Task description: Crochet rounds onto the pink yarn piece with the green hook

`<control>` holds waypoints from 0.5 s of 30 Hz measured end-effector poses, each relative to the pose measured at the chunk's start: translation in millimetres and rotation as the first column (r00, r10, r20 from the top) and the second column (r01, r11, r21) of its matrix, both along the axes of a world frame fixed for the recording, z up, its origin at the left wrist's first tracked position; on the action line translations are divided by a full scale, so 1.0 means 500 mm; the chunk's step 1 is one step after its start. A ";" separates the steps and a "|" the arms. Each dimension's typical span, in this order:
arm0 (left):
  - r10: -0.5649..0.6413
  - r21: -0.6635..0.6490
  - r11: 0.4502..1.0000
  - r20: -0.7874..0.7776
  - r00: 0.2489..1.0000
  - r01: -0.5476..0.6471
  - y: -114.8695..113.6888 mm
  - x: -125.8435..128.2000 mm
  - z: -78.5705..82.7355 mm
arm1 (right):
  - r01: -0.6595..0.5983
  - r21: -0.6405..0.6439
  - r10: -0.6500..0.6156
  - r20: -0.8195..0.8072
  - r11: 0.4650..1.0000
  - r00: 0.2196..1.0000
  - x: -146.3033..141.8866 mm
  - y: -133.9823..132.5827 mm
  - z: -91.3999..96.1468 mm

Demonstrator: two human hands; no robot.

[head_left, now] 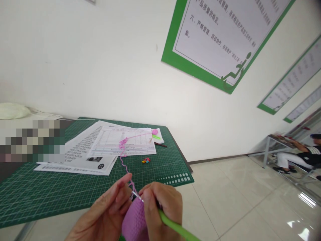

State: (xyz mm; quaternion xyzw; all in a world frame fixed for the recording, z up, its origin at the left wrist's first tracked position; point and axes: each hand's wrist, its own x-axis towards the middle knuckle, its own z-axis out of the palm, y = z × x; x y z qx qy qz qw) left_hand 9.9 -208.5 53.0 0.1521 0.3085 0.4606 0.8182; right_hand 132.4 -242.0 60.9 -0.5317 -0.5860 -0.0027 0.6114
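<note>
My right hand (163,204) is closed round a crochet hook with a green handle (174,225); its silver tip (136,195) points left and up at the yarn. Below the tip hangs a pink-purple crocheted piece (135,219), between my two hands. On its left side, my left hand (110,207) has curled fingers against the work and a raised index finger. Pink yarn (123,161) passes by that fingertip and runs up to a loose tangle (122,143) on the papers. Where the left fingers pinch the piece is partly hidden.
A green cutting mat (160,167) covers the table and bears printed sheets (82,150). Coloured stitch markers (146,160), a small pink ball (154,132) and a dark stick (160,145) lie there. A person (298,157) sits far right. Green-edged posters (213,40) hang on the wall.
</note>
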 end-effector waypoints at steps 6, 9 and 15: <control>0.117 0.220 0.970 -0.066 0.991 -0.100 0.083 0.016 0.056 | -0.252 -0.052 0.255 0.060 0.966 0.965 0.032 0.112 0.061; 0.125 0.394 0.917 -0.131 0.983 -0.065 0.145 0.019 0.077 | -0.295 -0.046 0.294 -0.019 0.955 0.956 0.031 0.201 0.062; 0.093 0.641 0.756 -0.307 0.947 0.134 0.264 0.000 0.080 | -0.361 -0.118 0.345 -0.135 0.925 0.929 0.024 0.342 0.034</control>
